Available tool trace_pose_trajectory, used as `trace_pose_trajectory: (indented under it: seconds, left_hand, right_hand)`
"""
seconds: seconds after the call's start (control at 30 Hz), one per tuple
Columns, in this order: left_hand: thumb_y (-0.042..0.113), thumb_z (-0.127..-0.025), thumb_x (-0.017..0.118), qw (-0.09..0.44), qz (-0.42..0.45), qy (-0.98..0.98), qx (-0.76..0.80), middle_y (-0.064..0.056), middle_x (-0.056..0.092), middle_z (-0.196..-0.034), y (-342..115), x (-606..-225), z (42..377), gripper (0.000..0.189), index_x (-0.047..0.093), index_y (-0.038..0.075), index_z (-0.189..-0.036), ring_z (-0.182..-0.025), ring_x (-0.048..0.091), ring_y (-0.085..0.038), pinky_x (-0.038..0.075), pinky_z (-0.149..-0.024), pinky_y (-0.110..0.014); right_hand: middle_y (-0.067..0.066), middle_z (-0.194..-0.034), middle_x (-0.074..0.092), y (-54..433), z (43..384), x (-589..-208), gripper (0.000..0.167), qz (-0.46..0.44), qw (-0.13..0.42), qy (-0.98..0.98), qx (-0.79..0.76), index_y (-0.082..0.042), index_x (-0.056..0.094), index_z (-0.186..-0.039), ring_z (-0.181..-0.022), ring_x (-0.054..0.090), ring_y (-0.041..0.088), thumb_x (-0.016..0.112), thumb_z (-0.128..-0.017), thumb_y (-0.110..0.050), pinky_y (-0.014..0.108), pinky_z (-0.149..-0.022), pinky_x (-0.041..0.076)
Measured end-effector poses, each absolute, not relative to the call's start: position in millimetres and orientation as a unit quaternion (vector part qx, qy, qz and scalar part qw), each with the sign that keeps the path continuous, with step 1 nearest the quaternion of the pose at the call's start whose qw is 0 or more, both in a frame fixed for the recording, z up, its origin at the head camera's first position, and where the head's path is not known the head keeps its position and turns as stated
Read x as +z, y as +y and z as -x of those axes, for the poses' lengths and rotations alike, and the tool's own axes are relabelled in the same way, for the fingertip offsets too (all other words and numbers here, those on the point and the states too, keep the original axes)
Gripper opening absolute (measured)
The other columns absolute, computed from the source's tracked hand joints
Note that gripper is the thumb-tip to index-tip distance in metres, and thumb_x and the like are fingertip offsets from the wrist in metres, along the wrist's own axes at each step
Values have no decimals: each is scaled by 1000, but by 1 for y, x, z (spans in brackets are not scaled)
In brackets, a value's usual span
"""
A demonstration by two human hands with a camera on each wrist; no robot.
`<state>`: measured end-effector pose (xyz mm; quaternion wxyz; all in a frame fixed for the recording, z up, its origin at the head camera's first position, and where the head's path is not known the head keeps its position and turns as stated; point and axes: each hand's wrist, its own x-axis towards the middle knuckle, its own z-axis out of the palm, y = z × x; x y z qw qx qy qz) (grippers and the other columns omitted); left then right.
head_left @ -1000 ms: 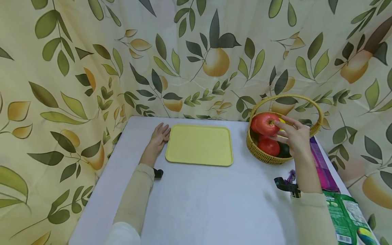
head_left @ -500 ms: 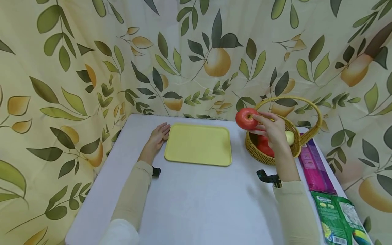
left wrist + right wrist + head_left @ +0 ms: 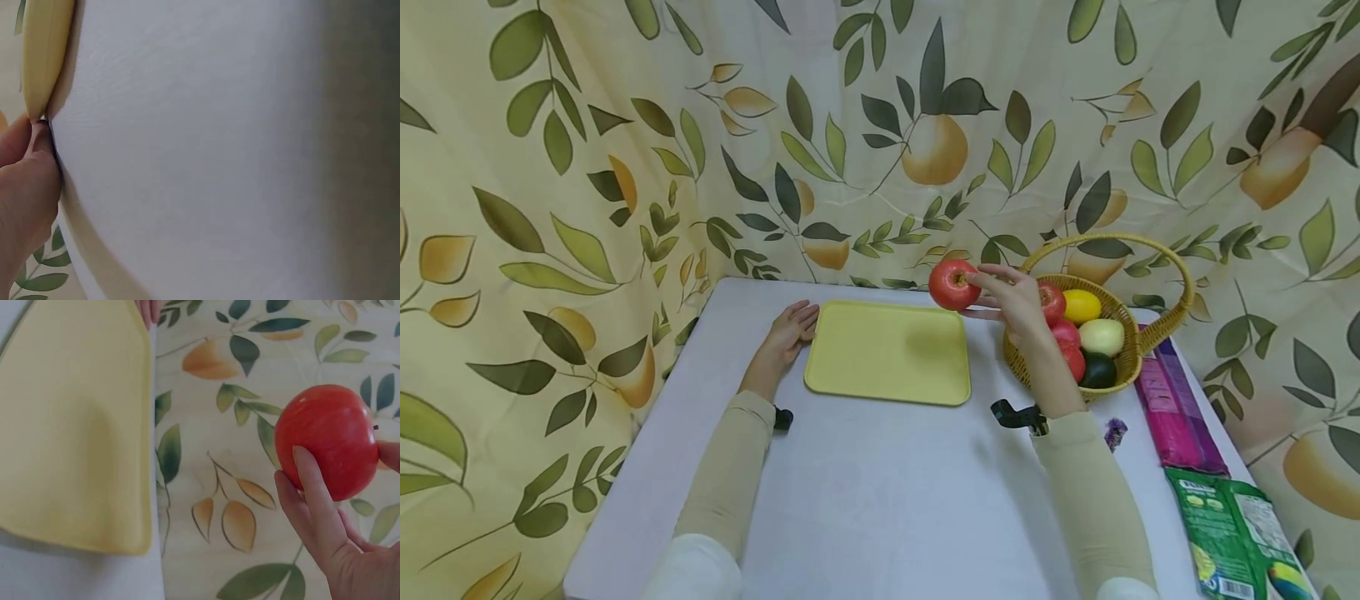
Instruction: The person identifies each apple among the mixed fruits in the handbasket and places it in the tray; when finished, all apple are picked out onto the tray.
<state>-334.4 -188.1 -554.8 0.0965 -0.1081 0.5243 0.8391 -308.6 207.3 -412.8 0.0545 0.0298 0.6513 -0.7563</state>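
Observation:
My right hand point(image 3: 1007, 300) holds a red apple point(image 3: 953, 284) in the air above the tray's far right corner, thumb and fingers around its sides. The right wrist view shows the apple point(image 3: 328, 442) with a short dark stem between thumb and fingers. A shallow yellow rectangular tray point(image 3: 880, 354) lies flat on the white table. At the tray's left edge rests my left hand point(image 3: 787, 333), its fingertips against the rim. In the left wrist view the left hand point(image 3: 31, 187) meets the end of the tray point(image 3: 47, 56), seen edge-on.
A wicker basket point(image 3: 1131, 358) with a tall handle stands right of the tray, holding red fruits point(image 3: 1065, 335), a yellow lemon point(image 3: 1082, 307), a pale round fruit point(image 3: 1102, 336) and a dark green one point(image 3: 1098, 370). Pink-purple point(image 3: 1180, 408) and green packets point(image 3: 1232, 533) lie along the right edge.
My right hand has carried the apple out of the basket and leftward toward the tray. The left hand has stayed at the tray's left edge.

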Motion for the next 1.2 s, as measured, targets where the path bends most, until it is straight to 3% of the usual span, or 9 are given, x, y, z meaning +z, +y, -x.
trace_pose_trajectory:
  seconds: [0.27, 0.6, 0.9, 1.2]
  left_hand:
    - [-37, -85, 37, 102, 126, 538, 827, -18, 33, -167, -185, -549, 335, 91, 22, 4, -165, -154, 34, -28, 39, -120, -31]
    - [-37, -86, 39, 109, 139, 527, 832, -18, 35, -166, -181, -549, 338, 87, 25, 1, -163, -153, 36, -26, 40, -118, -28]
    - [-37, -84, 36, 110, 143, 521, 834, -19, 33, -167, -187, -552, 337, 88, 24, 0, -163, -154, 34, -26, 39, -119, -29]
    - [-38, -85, 37, 105, 131, 514, 841, -19, 32, -167, -188, -554, 334, 89, 23, 0, -164, -154, 33, -26, 39, -119, -30]
  right_hand:
    - [11, -110, 72, 173, 321, -422, 53, 4, 80, 639, -765, 3, 56, -136, -78, 78, 30, 81, -93, -17, 50, -74, 64]
    - [16, -122, 65, 143, 334, -437, 49, 8, 115, 643, -758, 1, 59, -133, -88, 78, 37, 80, -93, -21, 55, -82, 61]
    - [18, -123, 61, 110, 347, -460, 33, -2, 138, 641, -755, 1, 64, -119, -84, 77, 40, 76, -94, -15, 55, -82, 62]
    - [22, -128, 57, 83, 359, -481, 45, -47, 153, 628, -761, 5, 57, -127, -108, 67, 57, 78, -91, -14, 56, -90, 59]
